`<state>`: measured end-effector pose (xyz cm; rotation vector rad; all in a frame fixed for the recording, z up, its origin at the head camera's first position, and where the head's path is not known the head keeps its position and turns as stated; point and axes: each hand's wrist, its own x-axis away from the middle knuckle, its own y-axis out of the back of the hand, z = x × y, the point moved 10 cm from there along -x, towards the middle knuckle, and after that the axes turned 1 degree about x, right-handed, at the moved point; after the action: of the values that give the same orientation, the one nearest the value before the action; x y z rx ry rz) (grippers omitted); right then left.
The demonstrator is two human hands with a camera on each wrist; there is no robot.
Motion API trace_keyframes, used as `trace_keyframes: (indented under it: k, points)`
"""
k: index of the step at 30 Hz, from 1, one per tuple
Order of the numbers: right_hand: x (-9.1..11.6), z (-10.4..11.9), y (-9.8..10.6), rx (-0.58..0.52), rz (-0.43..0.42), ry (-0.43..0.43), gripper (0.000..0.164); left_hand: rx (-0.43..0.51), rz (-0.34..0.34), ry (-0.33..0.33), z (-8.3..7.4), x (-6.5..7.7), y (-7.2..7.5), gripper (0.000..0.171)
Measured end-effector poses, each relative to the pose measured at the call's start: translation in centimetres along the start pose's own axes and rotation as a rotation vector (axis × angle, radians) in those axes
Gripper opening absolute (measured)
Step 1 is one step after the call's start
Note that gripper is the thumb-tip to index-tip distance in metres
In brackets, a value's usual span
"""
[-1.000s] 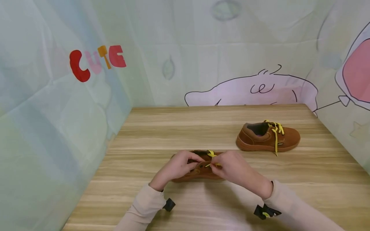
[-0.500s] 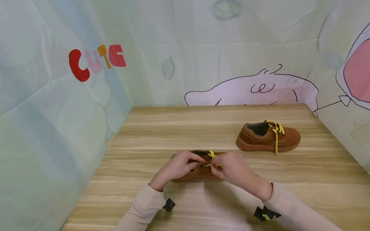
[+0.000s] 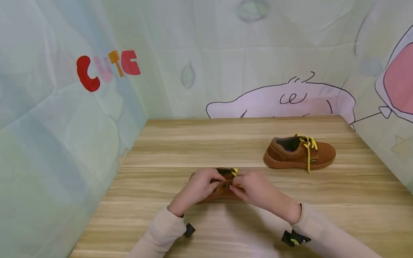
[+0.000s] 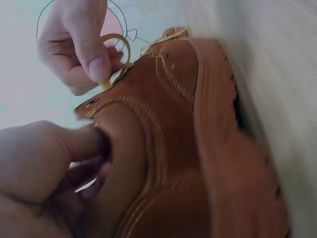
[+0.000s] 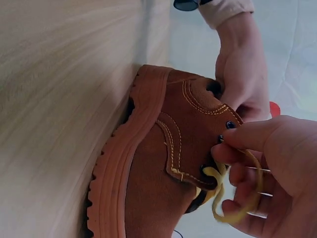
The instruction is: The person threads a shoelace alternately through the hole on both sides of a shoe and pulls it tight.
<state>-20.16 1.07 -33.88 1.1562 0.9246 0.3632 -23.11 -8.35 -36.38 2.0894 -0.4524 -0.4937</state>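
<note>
A brown shoe (image 3: 221, 195) stands on the table, toe to the right, partly covered by both hands. My left hand (image 3: 201, 184) grips the edge of its lacing flap at the opening, some fingers hidden inside. Between thumb and fingertips, my right hand (image 3: 259, 188) pinches a yellow shoelace (image 5: 235, 218) close to the flap. In the right wrist view the lace bends in a loop below the right thumb, and dark eyelets (image 5: 230, 125) show beside the fingertips. The lace's tip is hidden by the fingers.
A second brown shoe (image 3: 285, 158) with yellow laces sits farther back on the right, one lace end hanging over its side. The wooden table (image 3: 167, 143) meets printed cloth walls (image 3: 174, 53) at the back and sides.
The right hand has moved slightly left along the flap with the lace, closer to the left hand. The left hand keeps its grip with only a small shift. The second shoe stays put.
</note>
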Motion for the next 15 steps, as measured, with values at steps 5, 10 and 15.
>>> trace_keyframes:
  k: [5, 10, 15]
  points:
    - [-0.2, -0.6, 0.9, 0.01, -0.054, 0.021, 0.019, -0.22, -0.257, -0.042, -0.2, 1.8, 4.6, 0.006]
    - [-0.4, -1.0, 1.3, -0.06, -0.05, 0.018, 0.019, -0.371, -0.386, -0.023, -0.1, 4.7, 9.0, 0.004]
    - [-0.3, -1.5, 0.3, -0.111, 0.004, -0.016, 0.024, -0.445, -0.404, 0.037, 0.5, 7.4, 10.9, 0.004]
